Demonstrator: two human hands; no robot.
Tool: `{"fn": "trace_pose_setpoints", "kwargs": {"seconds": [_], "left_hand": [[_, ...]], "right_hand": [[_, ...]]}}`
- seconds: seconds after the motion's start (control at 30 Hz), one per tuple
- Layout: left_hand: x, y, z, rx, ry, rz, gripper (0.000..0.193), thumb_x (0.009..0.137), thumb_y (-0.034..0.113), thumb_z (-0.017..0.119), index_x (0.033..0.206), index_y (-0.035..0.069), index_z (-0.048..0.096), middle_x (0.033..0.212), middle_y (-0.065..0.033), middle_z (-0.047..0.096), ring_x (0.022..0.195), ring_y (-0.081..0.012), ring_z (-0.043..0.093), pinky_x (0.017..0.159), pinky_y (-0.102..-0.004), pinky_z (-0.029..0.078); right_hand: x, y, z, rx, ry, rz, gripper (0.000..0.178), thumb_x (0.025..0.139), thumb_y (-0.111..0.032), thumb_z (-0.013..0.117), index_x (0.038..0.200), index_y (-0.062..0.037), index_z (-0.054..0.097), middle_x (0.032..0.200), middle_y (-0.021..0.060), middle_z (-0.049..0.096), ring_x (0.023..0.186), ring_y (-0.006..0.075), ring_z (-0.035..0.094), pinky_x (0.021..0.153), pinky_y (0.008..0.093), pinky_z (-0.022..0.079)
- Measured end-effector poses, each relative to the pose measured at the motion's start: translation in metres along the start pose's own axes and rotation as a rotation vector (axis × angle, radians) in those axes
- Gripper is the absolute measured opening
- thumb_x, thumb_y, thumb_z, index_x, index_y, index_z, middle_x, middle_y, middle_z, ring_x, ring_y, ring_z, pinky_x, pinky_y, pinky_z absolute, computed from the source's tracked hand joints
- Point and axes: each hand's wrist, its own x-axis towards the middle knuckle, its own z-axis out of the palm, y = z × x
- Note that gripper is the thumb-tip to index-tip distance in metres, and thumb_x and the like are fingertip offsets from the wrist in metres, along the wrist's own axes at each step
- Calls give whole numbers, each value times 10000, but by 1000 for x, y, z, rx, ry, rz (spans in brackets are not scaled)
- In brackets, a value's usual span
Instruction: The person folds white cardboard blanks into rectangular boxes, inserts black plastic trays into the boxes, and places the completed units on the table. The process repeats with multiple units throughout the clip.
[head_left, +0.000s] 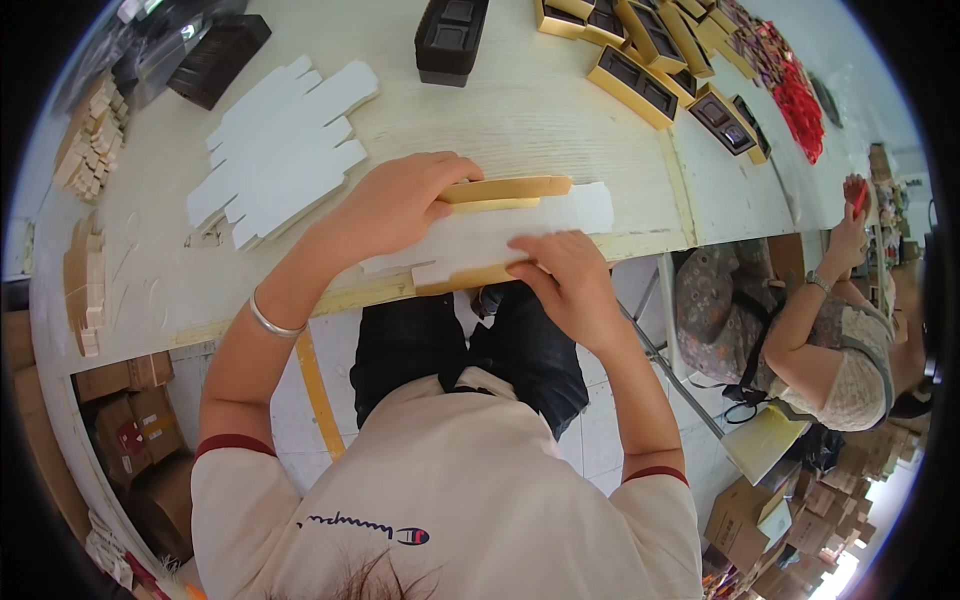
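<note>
A flat cardboard box blank (560,212), white inside and gold outside, lies at the table's front edge in front of me. Its long far side stands folded up and shows gold. My left hand (395,200) pinches that far side near its left end, the fingers behind it and the thumb in front. The near side is raised as a gold strip along the table edge. My right hand (568,275) grips this near side, fingertips over the white inside and thumb by the gold strip.
White flat blanks (285,145) lie stacked at left. Dark plastic trays (450,40) stand at the far middle. Gold boxes with dark inserts (635,85) crowd the far right, near red ribbon pieces (795,110). Another person (830,340) sits at right, holding something red.
</note>
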Motion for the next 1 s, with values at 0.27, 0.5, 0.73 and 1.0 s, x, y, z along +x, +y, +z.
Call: {"fn": "trace_pose_setpoints", "kwargs": {"seconds": [0.27, 0.5, 0.73, 1.0], "left_hand": [[-2, 9, 2, 30, 24, -41, 326, 837, -6, 583, 1148, 88, 570, 1040, -90, 594, 937, -297, 595, 776, -393, 489], [-14, 22, 3, 219, -10, 94, 158, 814, 76, 645, 970, 63, 620, 1093, -82, 563, 902, -266, 573, 763, -354, 480], [-21, 30, 15, 275, 97, 89, 280, 721, 214, 760, 869, 19, 624, 1117, -84, 556, 919, -255, 533, 761, -355, 481], [-19, 43, 31, 242, 122, -138, 295, 727, 242, 750, 830, 9, 601, 969, -109, 502, 820, -280, 574, 713, -361, 504]], "right_hand": [[-7, 8, 19, -260, 150, -319, 295, 710, -98, 709, 990, -43, 632, 1070, 113, 561, 962, 292, 563, 852, 389, 441], [4, 5, 8, -63, 43, -182, 243, 682, -38, 667, 922, -40, 632, 949, 76, 580, 915, 269, 571, 776, 369, 465], [40, 13, 3, -21, -174, 51, 125, 712, -66, 646, 832, -49, 619, 880, 70, 582, 844, 272, 554, 736, 362, 456], [29, -12, 10, -56, -19, -252, 215, 743, -76, 684, 924, -36, 576, 959, 96, 545, 854, 281, 562, 732, 364, 458]]}}
